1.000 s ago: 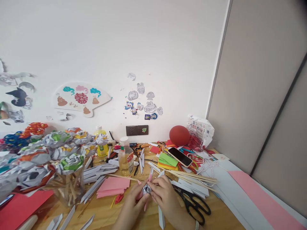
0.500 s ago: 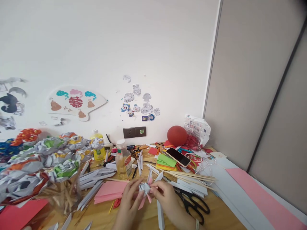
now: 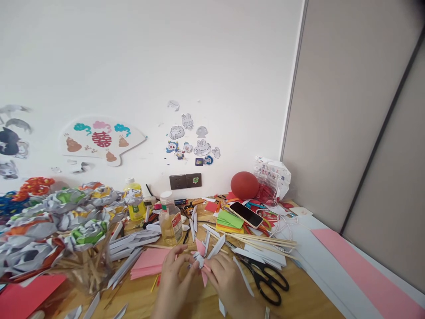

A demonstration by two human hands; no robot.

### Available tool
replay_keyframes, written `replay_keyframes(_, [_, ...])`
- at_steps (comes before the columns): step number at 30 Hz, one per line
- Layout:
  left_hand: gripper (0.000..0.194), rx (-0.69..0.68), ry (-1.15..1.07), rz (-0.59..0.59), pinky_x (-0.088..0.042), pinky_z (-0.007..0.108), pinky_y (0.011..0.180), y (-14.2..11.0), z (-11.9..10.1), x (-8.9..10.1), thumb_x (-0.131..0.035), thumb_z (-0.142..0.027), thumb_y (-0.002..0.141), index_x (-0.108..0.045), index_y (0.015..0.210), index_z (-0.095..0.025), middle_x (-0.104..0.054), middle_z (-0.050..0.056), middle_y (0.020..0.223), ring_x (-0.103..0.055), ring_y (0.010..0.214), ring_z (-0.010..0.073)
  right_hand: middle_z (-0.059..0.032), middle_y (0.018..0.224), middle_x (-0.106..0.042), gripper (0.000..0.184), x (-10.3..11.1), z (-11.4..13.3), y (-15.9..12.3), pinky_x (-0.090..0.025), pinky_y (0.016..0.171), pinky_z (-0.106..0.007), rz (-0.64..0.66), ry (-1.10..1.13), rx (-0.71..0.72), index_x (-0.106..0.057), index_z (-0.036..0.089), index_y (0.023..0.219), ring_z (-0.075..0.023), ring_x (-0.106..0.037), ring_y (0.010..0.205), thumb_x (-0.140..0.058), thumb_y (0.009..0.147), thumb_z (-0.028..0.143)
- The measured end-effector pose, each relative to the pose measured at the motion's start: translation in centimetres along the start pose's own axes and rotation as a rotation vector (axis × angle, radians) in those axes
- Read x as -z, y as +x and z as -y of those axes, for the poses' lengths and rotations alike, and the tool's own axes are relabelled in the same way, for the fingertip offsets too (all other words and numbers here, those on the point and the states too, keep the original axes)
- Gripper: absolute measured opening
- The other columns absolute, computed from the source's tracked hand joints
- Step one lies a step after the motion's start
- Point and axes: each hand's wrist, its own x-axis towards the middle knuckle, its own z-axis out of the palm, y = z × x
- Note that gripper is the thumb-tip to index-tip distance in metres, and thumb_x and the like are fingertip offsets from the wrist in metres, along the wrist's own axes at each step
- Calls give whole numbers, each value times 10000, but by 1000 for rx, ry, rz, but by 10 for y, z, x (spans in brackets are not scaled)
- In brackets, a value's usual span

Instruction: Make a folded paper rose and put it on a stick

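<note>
Low in the centre, a small folded paper flower [image 3: 199,258], grey-white at its middle with pink petals round it, is held between both hands above the wooden table. My left hand [image 3: 175,272] pinches its left side with thumb and fingers. On the other side my right hand [image 3: 224,274] has its fingers closed at the pink petals; part of the flower is hidden behind them. White folded paper strips [image 3: 217,246] lie just beyond the hands. Black-handled scissors [image 3: 267,281] rest right of my right hand, and a stack of pink paper [image 3: 148,263] lies left of my left hand.
Finished paper flowers on sticks [image 3: 88,232] crowd the left side. A clear glue bottle [image 3: 170,223] and a yellow bottle [image 3: 134,206] stand behind. Wooden sticks [image 3: 265,241], a phone [image 3: 246,215], green paper [image 3: 230,221] and a red balloon [image 3: 245,186] are at the back right.
The flower has turned in my hands, and its pink petals now spread more visibly. My right hand has shifted slightly and closed further over the flower's right side.
</note>
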Motion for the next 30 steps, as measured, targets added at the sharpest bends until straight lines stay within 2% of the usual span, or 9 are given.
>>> replay_keyframes(6, [327,74,-84,22,-422,521,905,5,-2,6,-583,-513,721,-636,604,-213,-612,124,966,-549,1023,331,-43,692,-614,318,3,2,3,-434,596,-283,3,-22,61,-573,160,770,-180,-553,661,-332,974,202])
replay_keyframes(10, [341,136,-223,50,-490,448,826,5,-5,7,-596,-527,714,-597,591,-209,-633,113,910,-564,1011,316,-40,670,-599,327,6,5,5,-435,583,-278,9,-20,69,-555,165,724,-174,-547,647,-341,970,182])
replay_keyframes(16, [313,276,-469,126,-532,373,693,3,-10,2,-621,-476,702,-544,589,-194,-642,81,832,-625,807,254,-41,691,-611,324,8,7,4,-443,575,-272,-2,9,59,-568,165,768,-173,-560,659,-322,977,189])
replay_keyframes(19, [247,329,-502,63,-530,352,654,-2,-16,-4,-646,-426,669,-551,686,-198,-629,42,775,-621,761,239,-38,688,-609,352,7,10,4,-439,554,-267,-13,19,66,-561,172,749,-168,-557,646,-305,986,220])
replay_keyframes(22, [239,319,-439,-5,-513,345,683,-6,-21,-9,-657,-355,650,-563,805,-200,-634,30,806,-619,786,237,-38,677,-607,399,6,12,3,-439,542,-268,-17,12,74,-546,176,714,-166,-553,631,-268,994,234])
replay_keyframes(30, [212,224,-338,2,-505,374,722,-7,-17,-7,-618,-370,716,-585,833,-197,-643,55,837,-614,829,255,-48,730,-633,351,10,14,2,-464,596,-273,-9,57,55,-583,167,843,-175,-574,679,-273,993,232])
